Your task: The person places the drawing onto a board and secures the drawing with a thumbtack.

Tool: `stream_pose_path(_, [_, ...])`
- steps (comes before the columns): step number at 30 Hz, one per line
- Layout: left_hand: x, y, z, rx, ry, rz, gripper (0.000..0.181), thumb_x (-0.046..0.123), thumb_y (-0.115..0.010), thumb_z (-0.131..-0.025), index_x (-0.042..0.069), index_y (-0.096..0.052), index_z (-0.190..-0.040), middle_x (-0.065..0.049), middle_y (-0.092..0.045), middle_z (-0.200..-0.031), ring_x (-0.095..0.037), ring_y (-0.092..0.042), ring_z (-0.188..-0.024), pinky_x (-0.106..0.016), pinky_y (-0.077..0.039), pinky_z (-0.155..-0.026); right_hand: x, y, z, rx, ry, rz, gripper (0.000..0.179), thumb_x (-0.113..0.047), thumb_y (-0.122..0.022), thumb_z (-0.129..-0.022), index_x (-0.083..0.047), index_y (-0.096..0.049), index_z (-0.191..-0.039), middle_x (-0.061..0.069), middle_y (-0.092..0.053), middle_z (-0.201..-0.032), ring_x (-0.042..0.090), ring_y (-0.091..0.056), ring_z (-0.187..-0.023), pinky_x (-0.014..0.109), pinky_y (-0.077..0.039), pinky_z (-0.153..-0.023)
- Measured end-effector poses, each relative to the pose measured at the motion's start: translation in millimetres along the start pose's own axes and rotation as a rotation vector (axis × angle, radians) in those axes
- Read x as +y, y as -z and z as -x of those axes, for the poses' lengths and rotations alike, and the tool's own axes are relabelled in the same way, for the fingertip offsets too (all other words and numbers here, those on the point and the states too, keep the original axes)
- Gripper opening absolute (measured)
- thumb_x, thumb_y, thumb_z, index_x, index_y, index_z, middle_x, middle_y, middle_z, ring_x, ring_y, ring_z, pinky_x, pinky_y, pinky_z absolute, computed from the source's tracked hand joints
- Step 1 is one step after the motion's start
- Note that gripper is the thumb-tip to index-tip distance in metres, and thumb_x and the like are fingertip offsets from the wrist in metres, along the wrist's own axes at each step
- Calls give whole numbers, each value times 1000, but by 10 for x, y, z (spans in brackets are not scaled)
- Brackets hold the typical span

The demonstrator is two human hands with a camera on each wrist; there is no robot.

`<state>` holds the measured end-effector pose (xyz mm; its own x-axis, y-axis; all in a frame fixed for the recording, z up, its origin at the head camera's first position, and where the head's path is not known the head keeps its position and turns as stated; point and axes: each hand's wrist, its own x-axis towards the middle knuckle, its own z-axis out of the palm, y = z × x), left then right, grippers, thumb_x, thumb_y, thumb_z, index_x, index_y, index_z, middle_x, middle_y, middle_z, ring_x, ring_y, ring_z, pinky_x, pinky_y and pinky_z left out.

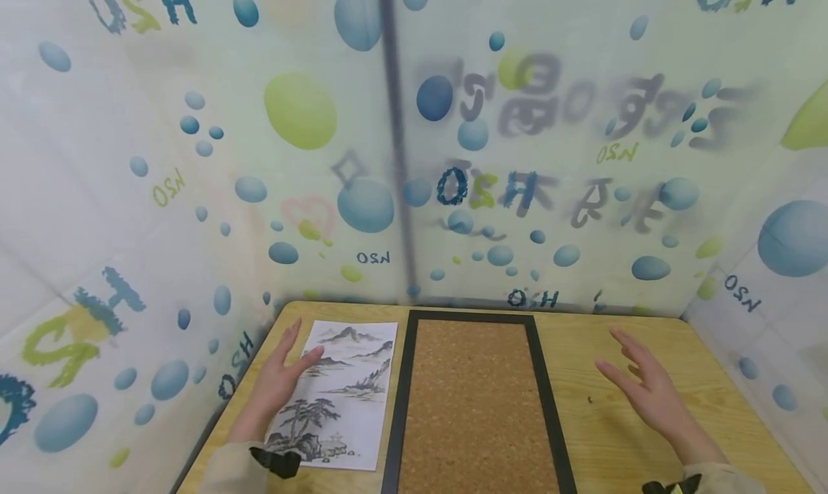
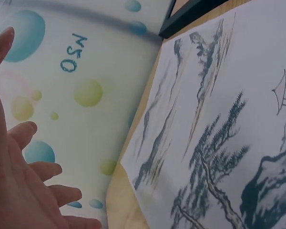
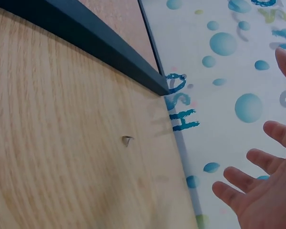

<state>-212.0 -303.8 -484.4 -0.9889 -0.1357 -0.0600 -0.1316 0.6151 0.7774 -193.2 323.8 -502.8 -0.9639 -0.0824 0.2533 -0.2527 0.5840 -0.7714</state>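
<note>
My left hand (image 1: 277, 379) hovers over the left side of a white sheet (image 1: 362, 429) printed with an ink landscape of mountains, pines and rocks. Its fingers are spread and hold nothing. Right of the sheet lies a cork board (image 1: 479, 400) in a black frame, its lower end cut off by the view. Over the table's right side my right hand (image 1: 650, 390) is held up, fingers apart and nothing in them. Near it on the wood is a tiny dark, shiny piece (image 3: 127, 140), perhaps a tack; its kind is too small to tell.
The pale wooden table (image 1: 698, 357) has its back edge against a hanging curtain (image 1: 310, 192) printed with bubbles and letters. Similar curtain walls close in on the left and right. A dark vertical pole (image 1: 396, 120) shows through behind the board.
</note>
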Motion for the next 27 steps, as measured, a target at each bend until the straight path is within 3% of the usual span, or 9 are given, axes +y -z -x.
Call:
stream_pose_path(2, [-47,12,-5,2,16,21,99,66,-61,-100,27,-6,-172,-15,2,-176,-47,-1,-159,-72,-6,-121,43,-6,11,-6,-21,-4,73,-27,-63,-109,-6,-24,-168,33,-26,-165,64,-35,-139,72,-40,-104])
stream_pose_path(5, [-111,30,-17,2,33,40,99,66,-60,-100,24,-5,-172,-17,-1,-176,-48,-2,-158,-72,-7,-121,96,-17,23,-13,-45,-19,71,-28,-62,-109,-2,-27,-166,34,-29,-164,63,-39,-137,35,-51,-103])
stream_pose_path(8, [-174,43,-17,-4,63,55,102,69,-60,-99,24,-3,-171,-17,-2,-176,-49,-2,-158,-72,-8,-120,131,-33,29,-23,-65,-40,71,-28,-63,-109,3,-30,-163,35,-31,-162,61,-43,-136,7,-42,-86])
stream_pose_path(16, [-304,20,-27,5,157,128,114,76,-64,-92,25,-1,-171,-26,-1,-174,-53,-5,-156,-70,-12,-121,210,-123,41,-35,-117,-65,73,-30,-68,-106,11,-36,-157,36,-38,-158,58,-48,-134,13,-50,-85])
stream_pose_path(21, [-356,7,-24,14,200,164,117,76,-67,-90,25,0,-171,-28,0,-173,-56,-9,-154,-68,-16,-121,261,-162,46,-45,-138,-60,69,-30,-69,-106,10,-41,-155,35,-43,-155,55,-53,-132,25,-57,-87])
stream_pose_path(27, [-397,-4,-50,11,236,196,114,60,-75,-93,22,-1,-171,-30,-4,-172,-55,-11,-155,-67,-16,-121,342,-197,72,-78,-162,-91,69,-30,-72,-104,11,-45,-152,36,-49,-151,53,-59,-126,37,-61,-88])
